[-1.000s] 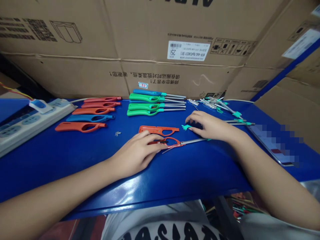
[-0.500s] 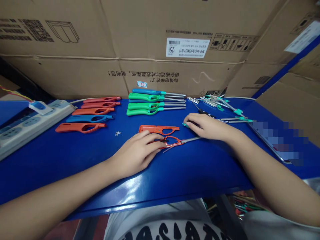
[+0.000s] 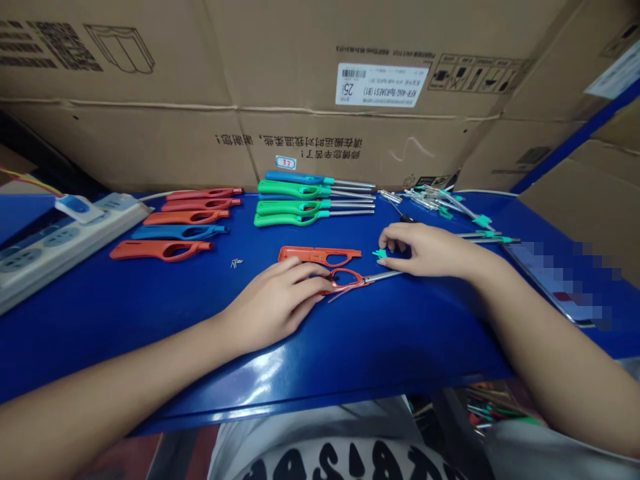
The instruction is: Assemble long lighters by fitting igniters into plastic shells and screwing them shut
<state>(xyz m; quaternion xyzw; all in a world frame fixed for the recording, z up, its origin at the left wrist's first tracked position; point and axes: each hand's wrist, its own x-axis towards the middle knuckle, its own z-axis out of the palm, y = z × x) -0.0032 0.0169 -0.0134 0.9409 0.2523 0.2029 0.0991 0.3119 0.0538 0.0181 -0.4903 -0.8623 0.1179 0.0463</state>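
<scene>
My left hand [image 3: 283,300] is closed over the handle end of an opened orange lighter half [image 3: 350,275], hiding much of it. A metal tube [image 3: 384,276] runs from that half toward my right hand, and a thin rod [image 3: 340,295] sticks out below. My right hand [image 3: 425,248] hovers over the tube's far end, thumb and forefinger apart. A small teal plastic piece [image 3: 380,254] lies by those fingertips; whether they touch it is unclear. Just behind lies the other orange shell half [image 3: 320,256], its inside facing up.
Several lighter handles [image 3: 163,250] lie at left beside a power strip [image 3: 60,240]. Long-tubed lighters [image 3: 287,219] are stacked at the back. Metal and teal parts [image 3: 435,200], a screwdriver [image 3: 406,218] and a blurred flat device [image 3: 555,280] are at right. Small screws [image 3: 237,263] lie left of centre.
My right hand has drawn slightly right and its fingers have parted, showing more of the teal piece. My left hand stays on the lighter half. The view has shifted a little.
</scene>
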